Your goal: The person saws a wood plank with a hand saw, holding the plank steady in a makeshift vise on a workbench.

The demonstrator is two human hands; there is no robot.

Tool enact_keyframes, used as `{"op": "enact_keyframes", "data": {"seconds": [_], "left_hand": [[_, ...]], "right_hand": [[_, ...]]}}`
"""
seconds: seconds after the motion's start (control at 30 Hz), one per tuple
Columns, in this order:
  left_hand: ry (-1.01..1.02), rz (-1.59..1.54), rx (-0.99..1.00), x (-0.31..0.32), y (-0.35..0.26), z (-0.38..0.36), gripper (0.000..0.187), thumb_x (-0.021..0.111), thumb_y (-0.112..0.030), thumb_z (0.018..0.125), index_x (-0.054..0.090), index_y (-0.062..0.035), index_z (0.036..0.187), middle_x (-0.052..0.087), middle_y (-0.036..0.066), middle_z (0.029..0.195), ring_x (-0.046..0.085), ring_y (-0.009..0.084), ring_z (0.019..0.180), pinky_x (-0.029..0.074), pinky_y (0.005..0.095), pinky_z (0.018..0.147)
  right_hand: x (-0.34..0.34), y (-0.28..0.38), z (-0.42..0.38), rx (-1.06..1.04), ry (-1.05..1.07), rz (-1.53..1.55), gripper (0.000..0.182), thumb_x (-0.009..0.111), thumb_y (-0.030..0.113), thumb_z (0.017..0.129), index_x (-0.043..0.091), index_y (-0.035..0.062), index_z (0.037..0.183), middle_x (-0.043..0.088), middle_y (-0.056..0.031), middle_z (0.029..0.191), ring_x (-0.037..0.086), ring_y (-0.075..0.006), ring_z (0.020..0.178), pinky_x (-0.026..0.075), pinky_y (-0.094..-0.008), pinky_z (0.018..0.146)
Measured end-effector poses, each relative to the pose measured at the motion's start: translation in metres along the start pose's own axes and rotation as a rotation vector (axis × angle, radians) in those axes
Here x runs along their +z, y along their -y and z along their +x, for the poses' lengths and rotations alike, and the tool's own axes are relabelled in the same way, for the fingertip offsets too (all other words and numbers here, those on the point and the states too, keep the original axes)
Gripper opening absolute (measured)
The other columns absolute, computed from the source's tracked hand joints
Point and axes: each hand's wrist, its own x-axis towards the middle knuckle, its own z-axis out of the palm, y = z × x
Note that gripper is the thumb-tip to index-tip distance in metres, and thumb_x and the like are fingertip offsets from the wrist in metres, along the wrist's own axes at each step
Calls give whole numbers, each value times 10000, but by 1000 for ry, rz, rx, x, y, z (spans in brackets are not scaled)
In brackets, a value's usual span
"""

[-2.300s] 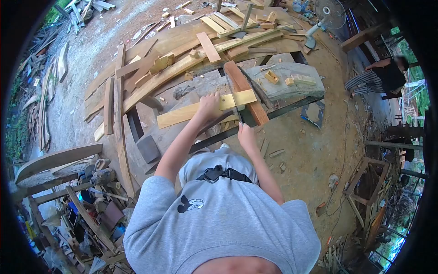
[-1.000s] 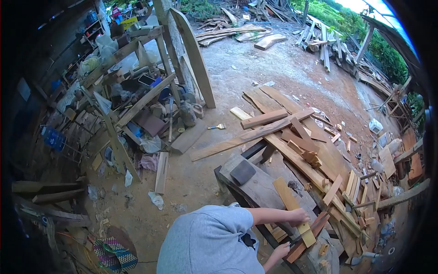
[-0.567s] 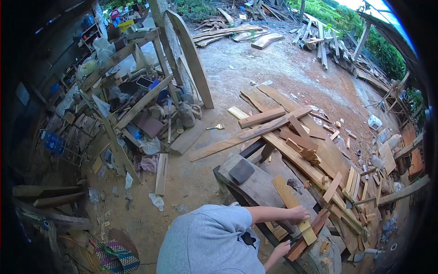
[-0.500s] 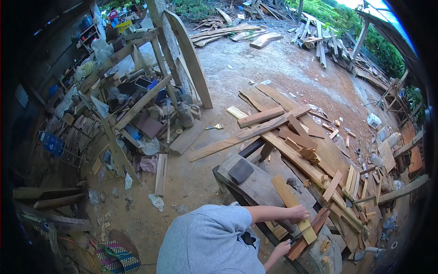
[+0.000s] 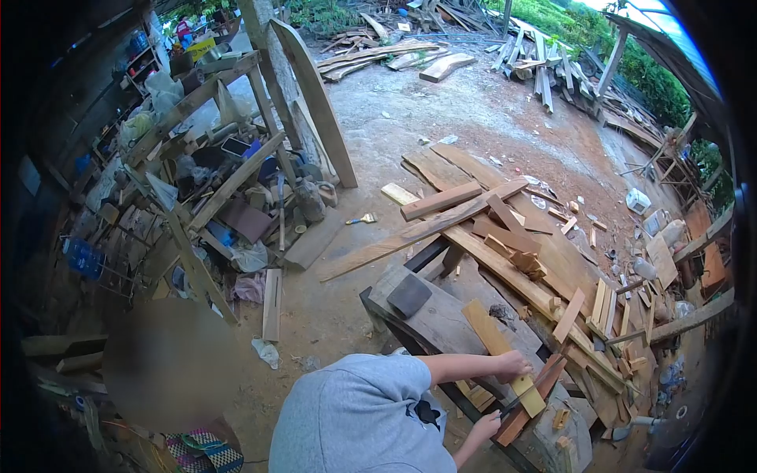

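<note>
My left hand [image 5: 514, 363] is closed on a light yellowish board [image 5: 487, 325], which lies slantwise across the workbench [image 5: 441, 323]. The board's near end crosses a reddish-brown piece of wood [image 5: 512, 426]. My right hand [image 5: 486, 426], lower down, has its fingers wrapped round a slim dark tool [image 5: 509, 407]. That tool points toward the board's near end, beside the reddish wood; its kind is too small to tell. A dark block [image 5: 409, 296] rests on the bench's far left part.
Planks and offcuts [image 5: 536, 284] lie piled beyond and right of the bench. A paintbrush [image 5: 361, 218] lies on the ground. Left stands a cluttered wooden frame [image 5: 236, 181]. A blurred patch [image 5: 173, 363] hides the lower left. A woven mat-like item [image 5: 203, 452] lies below it.
The view has shifted slightly, so the surroundings sit a little further left. A blurred patch now covers the lower left. Both hands keep nearly the same place and hold.
</note>
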Motion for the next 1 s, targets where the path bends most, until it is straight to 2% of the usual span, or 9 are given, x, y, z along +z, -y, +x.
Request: {"op": "enact_keyframes", "data": {"seconds": [0.33,0.4,0.6,0.73,0.83,0.87,0.9,0.93,1.0], "left_hand": [[23,-10,4,1,2,1,515,685,-175,481,487,-59,943,559,110,838,586,269,762,468,356,638],[51,-19,-14,4,3,3,520,687,-167,474,491,-58,942,559,110,839,585,272,769,468,358,649],[58,-29,-35,-8,-2,0,509,689,-145,462,499,-56,925,563,113,835,585,275,776,471,353,655],[75,-48,-12,-16,-1,-2,524,710,-155,454,496,-52,921,560,113,841,585,278,783,472,361,655],[16,-29,-17,-5,1,1,345,646,-212,600,528,-69,891,582,119,858,592,257,791,474,359,627],[93,-62,-43,-7,0,6,304,629,-213,628,550,-86,893,590,117,874,593,255,807,476,361,626],[-25,-173,-51,7,3,10,233,599,-184,658,583,-114,880,601,104,880,590,263,824,476,368,626],[-12,-148,7,5,3,10,345,636,-235,627,558,-106,938,590,106,895,584,282,823,474,381,634],[92,-200,-2,-21,-3,5,620,715,-298,521,468,-102,1054,562,129,930,567,301,836,457,404,688]], "right_hand": [[9,-13,1,36,20,87,450,358,316,903,490,-114,874,535,-300,825,497,-443,790,396,-441,671],[18,-20,-4,-102,-264,94,447,378,368,888,462,-71,907,537,-234,686,528,-388,626,409,-440,581],[31,-49,-3,30,-130,211,368,398,337,889,410,-27,946,511,-166,644,510,-259,478,406,-375,502],[29,-45,-9,8,-155,219,358,404,329,888,425,-28,914,512,-162,636,515,-277,512,406,-377,516],[36,-56,-3,-110,-157,309,348,421,293,884,483,-48,852,494,-137,621,480,-238,547,393,-351,528],[34,-52,-3,-105,-132,393,343,427,275,883,500,-56,831,488,-130,626,466,-222,561,389,-345,534],[15,-24,-12,7,-40,321,316,433,240,878,512,-61,823,473,-110,630,432,-190,569,379,-343,535],[9,-12,-16,-16,-50,429,290,436,215,876,508,-63,831,484,-104,644,443,-189,588,384,-346,546],[4,-6,-10,76,-22,186,259,430,183,875,508,-58,817,514,-112,666,488,-203,617,410,-326,576]]}}
